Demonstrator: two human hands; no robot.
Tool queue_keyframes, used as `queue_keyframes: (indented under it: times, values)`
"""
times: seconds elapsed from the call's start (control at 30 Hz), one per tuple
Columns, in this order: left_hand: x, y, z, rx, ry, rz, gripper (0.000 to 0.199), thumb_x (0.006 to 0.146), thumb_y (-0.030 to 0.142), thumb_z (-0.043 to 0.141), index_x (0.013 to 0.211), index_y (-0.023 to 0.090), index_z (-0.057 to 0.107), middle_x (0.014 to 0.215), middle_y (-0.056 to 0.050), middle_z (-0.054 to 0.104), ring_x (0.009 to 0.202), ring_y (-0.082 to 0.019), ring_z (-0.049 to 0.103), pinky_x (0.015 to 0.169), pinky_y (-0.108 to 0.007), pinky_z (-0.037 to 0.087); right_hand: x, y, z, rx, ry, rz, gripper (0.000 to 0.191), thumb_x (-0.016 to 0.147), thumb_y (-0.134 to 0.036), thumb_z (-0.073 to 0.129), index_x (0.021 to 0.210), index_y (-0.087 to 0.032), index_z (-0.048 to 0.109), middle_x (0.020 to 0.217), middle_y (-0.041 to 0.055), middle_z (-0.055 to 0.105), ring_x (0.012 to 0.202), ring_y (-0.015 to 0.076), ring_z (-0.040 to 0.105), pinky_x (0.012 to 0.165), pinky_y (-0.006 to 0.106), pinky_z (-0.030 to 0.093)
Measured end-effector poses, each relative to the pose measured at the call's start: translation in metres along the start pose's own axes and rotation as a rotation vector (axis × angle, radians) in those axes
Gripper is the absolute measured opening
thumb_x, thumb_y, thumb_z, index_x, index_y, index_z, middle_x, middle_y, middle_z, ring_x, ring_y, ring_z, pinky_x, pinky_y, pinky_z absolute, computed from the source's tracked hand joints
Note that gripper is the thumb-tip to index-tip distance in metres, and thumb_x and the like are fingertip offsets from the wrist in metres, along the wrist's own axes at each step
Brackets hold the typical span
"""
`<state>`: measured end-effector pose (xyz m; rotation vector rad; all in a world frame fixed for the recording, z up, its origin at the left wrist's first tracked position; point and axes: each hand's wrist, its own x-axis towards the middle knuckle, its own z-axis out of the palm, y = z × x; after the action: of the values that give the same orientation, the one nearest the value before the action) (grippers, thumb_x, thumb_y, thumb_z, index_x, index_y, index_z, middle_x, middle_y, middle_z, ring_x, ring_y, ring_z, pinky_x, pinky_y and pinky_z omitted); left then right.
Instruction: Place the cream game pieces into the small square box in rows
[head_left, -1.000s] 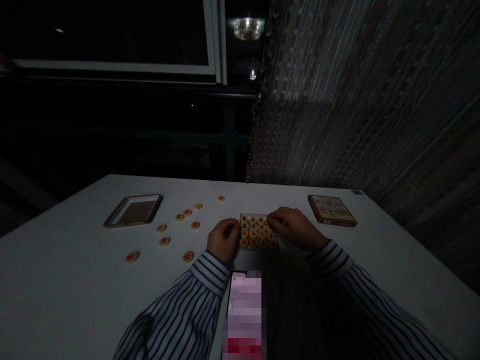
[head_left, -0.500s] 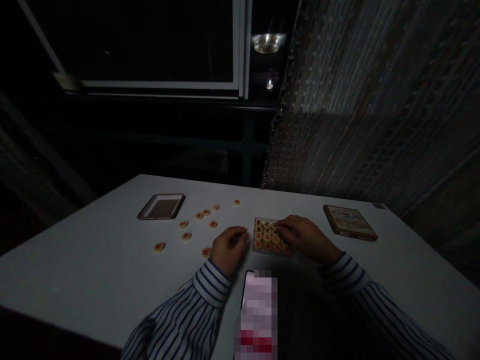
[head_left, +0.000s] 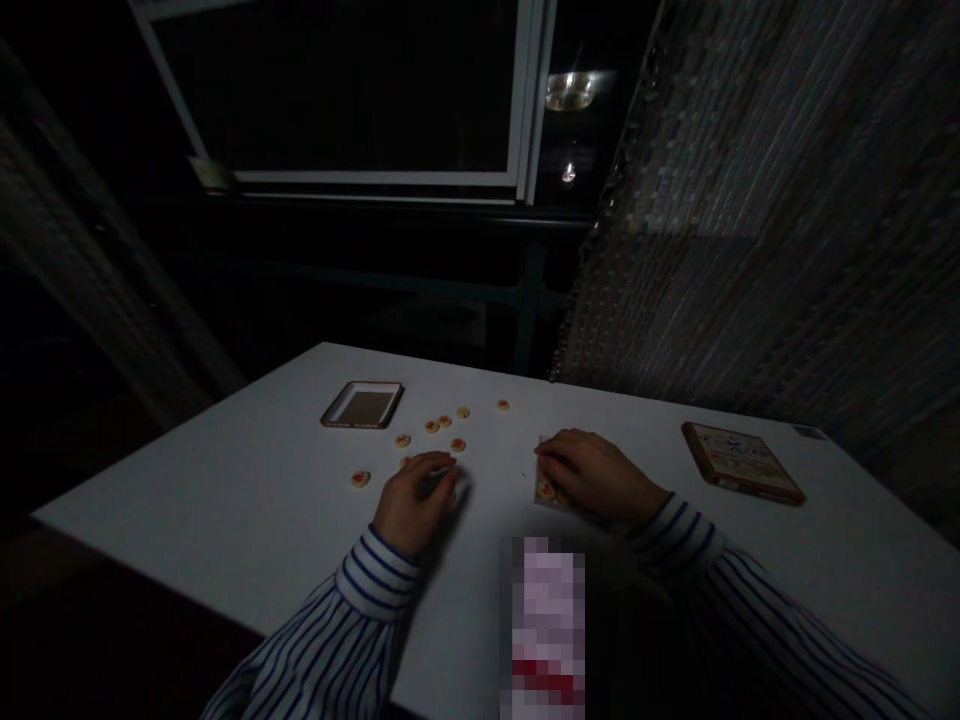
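My left hand (head_left: pixel 414 503) hovers over the table beside the loose round Chinese chess pieces, thumb and forefinger apart, with nothing visible between them. Several pieces with red characters are scattered beyond it, such as one piece (head_left: pixel 361 480) to its left and another (head_left: pixel 458 445) just past its fingertips. Over a shallow clear tray of chess pieces (head_left: pixel 547 489) lies my right hand (head_left: pixel 600 474), covering most of it. Its fingers are bent together at the tray's far left corner, and whatever they pinch is hidden.
An open box lid or tray (head_left: pixel 363 406) with a brown inside lies at the far left of the white table (head_left: pixel 247 500). A flat illustrated box (head_left: pixel 742 462) is on the right. A blurred-out phone (head_left: pixel 547 620) lies in front, and a bead curtain (head_left: pixel 675 250) hangs behind.
My left hand has moved left, away from the tray toward the loose pieces. My right hand has shifted left over the tray and now hides most of its pieces. The view has turned slightly left.
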<state>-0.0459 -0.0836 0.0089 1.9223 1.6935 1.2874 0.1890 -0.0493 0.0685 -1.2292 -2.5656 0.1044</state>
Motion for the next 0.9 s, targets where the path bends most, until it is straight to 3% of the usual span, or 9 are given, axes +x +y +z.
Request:
queue_keyframes:
  times: [0.17, 0.37, 0.67, 0.9]
  values:
    - [0.000, -0.020, -0.021, 0.046, 0.066, -0.088, 0.030, 0.071, 0.040, 0.047, 0.089, 0.018, 0.058, 0.091, -0.006, 0.062, 0.082, -0.017, 0.057, 0.072, -0.029, 0.046, 0.020, -0.013, 0.010, 0.053, -0.012, -0.037, 0.028, 0.080, -0.028, 0.036, 0.092, -0.018, 0.059, 0.087, 0.0048, 0.060, 0.082, 0.0144, 0.052, 0.075, 0.025, 0.035]
    - [0.003, -0.039, -0.031, 0.128, 0.093, -0.141, 0.035, 0.070, 0.044, 0.048, 0.091, 0.017, 0.058, 0.092, -0.007, 0.062, 0.079, -0.018, 0.058, 0.068, -0.029, 0.047, 0.044, -0.020, 0.024, 0.088, -0.053, -0.078, 0.029, 0.079, -0.028, 0.037, 0.093, -0.017, 0.060, 0.088, 0.0056, 0.061, 0.082, 0.0147, 0.053, 0.075, 0.024, 0.036]
    - [0.017, -0.057, -0.035, 0.314, 0.106, -0.053, 0.037, 0.070, 0.043, 0.048, 0.095, 0.016, 0.057, 0.092, -0.008, 0.061, 0.082, -0.021, 0.057, 0.072, -0.031, 0.045, 0.072, -0.030, 0.039, 0.106, -0.104, -0.113, 0.029, 0.078, -0.030, 0.039, 0.094, -0.018, 0.060, 0.091, 0.0054, 0.061, 0.083, 0.0147, 0.054, 0.074, 0.023, 0.036]
    - [0.022, -0.074, -0.025, 0.381, 0.095, 0.014, 0.035, 0.072, 0.038, 0.046, 0.095, 0.014, 0.056, 0.092, -0.009, 0.061, 0.085, -0.021, 0.056, 0.074, -0.031, 0.044, 0.088, -0.042, 0.052, 0.125, -0.138, -0.092, 0.029, 0.078, -0.028, 0.039, 0.096, -0.018, 0.060, 0.093, 0.0058, 0.061, 0.087, 0.0149, 0.053, 0.075, 0.022, 0.034]
